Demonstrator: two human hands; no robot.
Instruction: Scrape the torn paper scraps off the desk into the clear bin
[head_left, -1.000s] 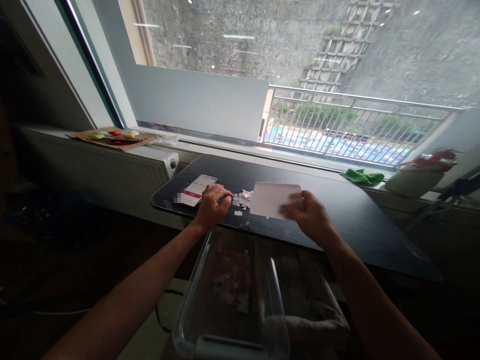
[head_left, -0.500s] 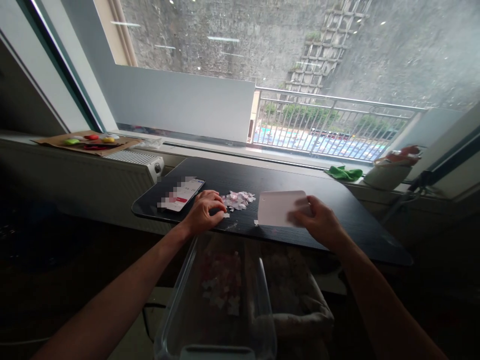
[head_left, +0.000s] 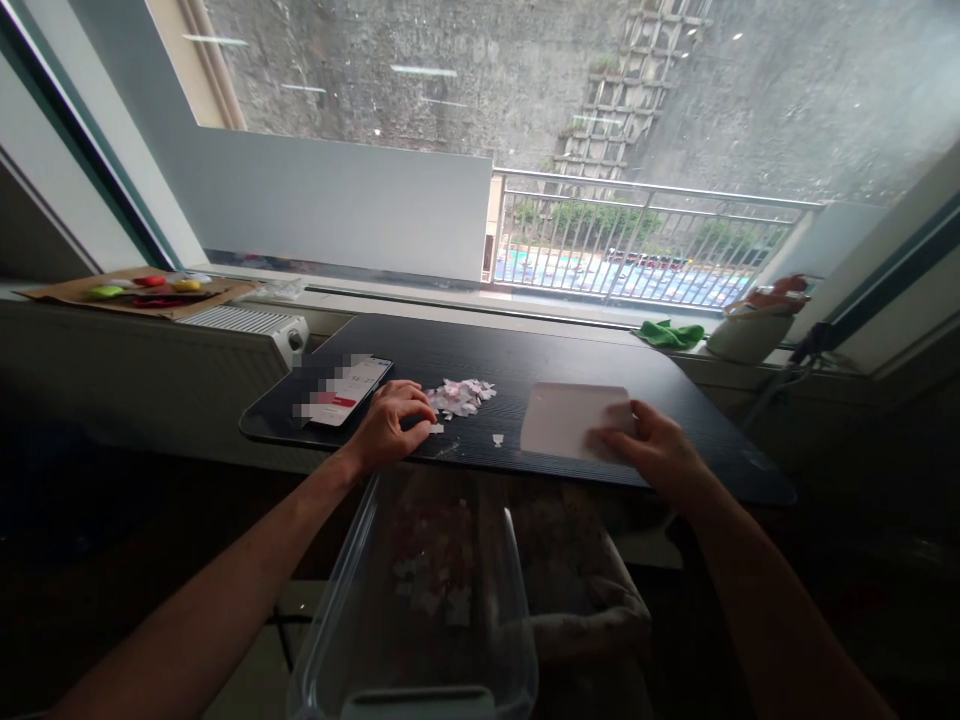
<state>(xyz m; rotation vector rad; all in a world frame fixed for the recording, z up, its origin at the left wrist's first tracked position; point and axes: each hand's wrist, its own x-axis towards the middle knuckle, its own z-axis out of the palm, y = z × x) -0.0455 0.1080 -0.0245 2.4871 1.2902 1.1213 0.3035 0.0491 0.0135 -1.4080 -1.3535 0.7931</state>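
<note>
Left hand (head_left: pixel 390 430): grip curled narrow, fingertips beside paper scraps (head_left: pixel 459 396), herding them | Right hand (head_left: pixel 654 450): grip pinching white card (head_left: pixel 568 420) flat on bench (head_left: pixel 540 365), scraper-ready | clear bin (head_left: pixel 420 600) below bench edge, catching scraps | phone (head_left: pixel 346 390) left of left hand.

A small heap of pink and white paper scraps (head_left: pixel 459 396) lies on the black table (head_left: pixel 480 355), with two stray bits just in front. A flat white card (head_left: pixel 566 420) lies to its right, tilted slightly, near the table's front edge.
</note>
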